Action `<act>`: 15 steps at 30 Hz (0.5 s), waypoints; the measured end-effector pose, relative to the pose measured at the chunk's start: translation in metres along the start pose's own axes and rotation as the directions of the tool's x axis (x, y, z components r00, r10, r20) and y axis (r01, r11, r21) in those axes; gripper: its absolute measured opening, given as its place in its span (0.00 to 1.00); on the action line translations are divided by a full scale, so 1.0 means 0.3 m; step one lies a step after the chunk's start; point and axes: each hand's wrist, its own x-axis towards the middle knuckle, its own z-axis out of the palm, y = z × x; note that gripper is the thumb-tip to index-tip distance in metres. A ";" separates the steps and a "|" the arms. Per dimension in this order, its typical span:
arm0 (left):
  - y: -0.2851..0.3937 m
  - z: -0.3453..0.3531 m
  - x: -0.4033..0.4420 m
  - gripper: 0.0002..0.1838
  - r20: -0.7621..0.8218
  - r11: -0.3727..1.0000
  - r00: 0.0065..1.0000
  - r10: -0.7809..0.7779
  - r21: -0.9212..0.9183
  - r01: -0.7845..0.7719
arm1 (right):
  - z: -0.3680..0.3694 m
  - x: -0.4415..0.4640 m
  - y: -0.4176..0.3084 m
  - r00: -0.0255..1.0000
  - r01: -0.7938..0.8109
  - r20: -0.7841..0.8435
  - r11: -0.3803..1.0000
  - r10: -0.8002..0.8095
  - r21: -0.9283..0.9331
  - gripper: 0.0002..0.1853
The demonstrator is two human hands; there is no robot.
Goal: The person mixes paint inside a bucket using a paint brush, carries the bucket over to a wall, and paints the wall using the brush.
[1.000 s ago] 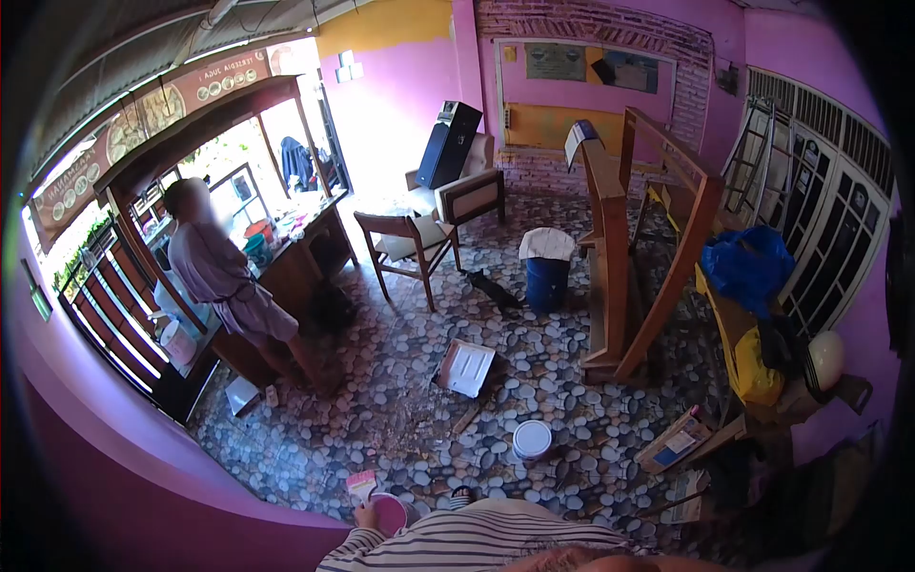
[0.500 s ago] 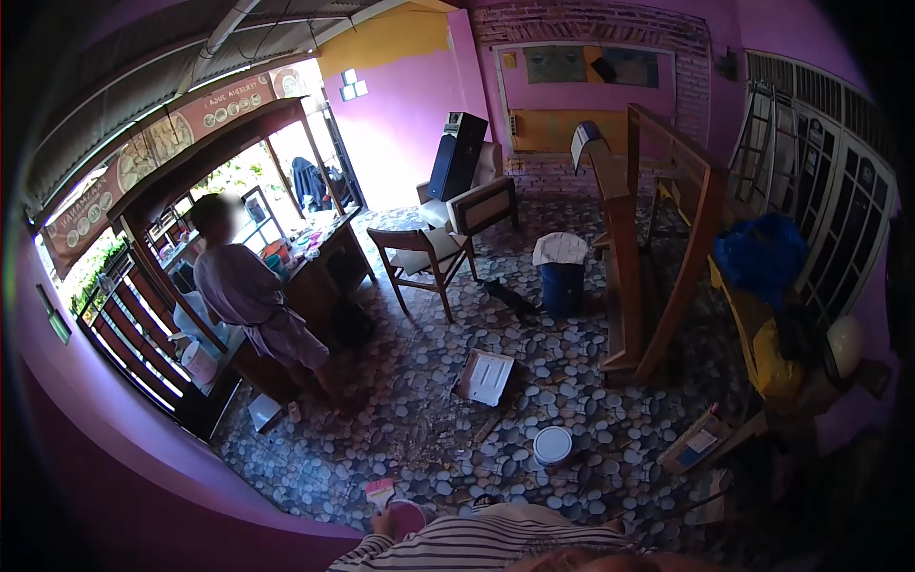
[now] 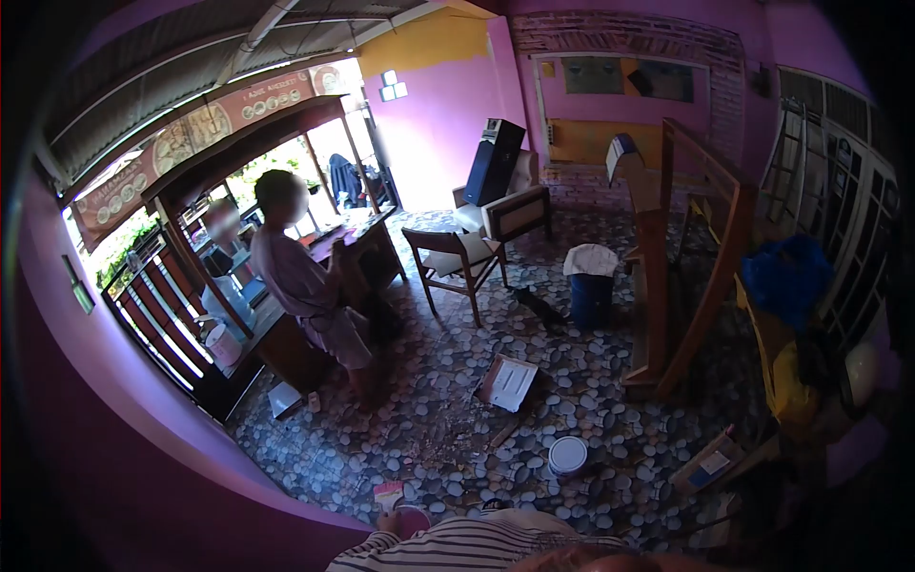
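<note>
Where the striped sleeve (image 3: 374, 547) ends, low and left of centre in the view, the left hand (image 3: 389, 521) is closed on a paintbrush (image 3: 388, 493); fingers drawn in narrow about the handle, which they mostly hide; broad pinkish head of the brush juts out just beyond the hand, on the side away from the wearer; bucket of pink paint (image 3: 415, 520) immediately beside the hand, to its right, with the brush head outside the opening; whether hand and rim touch, cannot tell; right hand out of sight, its state cannot be told. Smooth purple wall (image 3: 267, 491) curves along the left, near the brush; pebble-patterned floor (image 3: 610, 405) spreads ahead; on it, well apart from the hand, a round white tub (image 3: 567, 457), a thin strip of wood (image 3: 504, 435) and a shallow pale tray (image 3: 508, 383), the strip lying between the other two. Farther off, a co-worker (image 3: 300, 272) in pale clothing stands at a wooden counter (image 3: 291, 357); a wooden chair (image 3: 459, 262) to the right of that person; beyond it a black speaker (image 3: 494, 162) leans in an armchair (image 3: 519, 217); blue bin (image 3: 591, 301) with a pale cover, near a tall wooden frame (image 3: 651, 276).
</note>
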 end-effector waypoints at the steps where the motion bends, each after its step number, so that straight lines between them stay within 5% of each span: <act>1: -0.006 -0.005 -0.005 0.25 0.037 0.996 0.997 0.075 0.052 -0.077 | -0.003 0.005 -0.008 1.000 0.001 0.001 1.000 -0.001 -0.009 0.09; 2: -0.012 -0.010 -0.011 0.25 0.073 0.983 0.986 0.149 0.099 -0.156 | -0.005 0.009 -0.013 1.000 0.005 0.002 1.000 -0.005 -0.012 0.09; 4: -0.013 0.000 -0.018 0.25 -0.014 0.960 0.964 -0.264 -0.101 0.261 | -0.007 0.015 -0.022 1.000 0.011 0.004 1.000 -0.011 -0.022 0.09; 15: -0.061 -0.067 -0.083 0.24 0.018 0.972 0.974 -0.225 -0.064 0.226 | 0.004 0.008 -0.008 1.000 0.010 0.009 0.999 -0.010 -0.039 0.09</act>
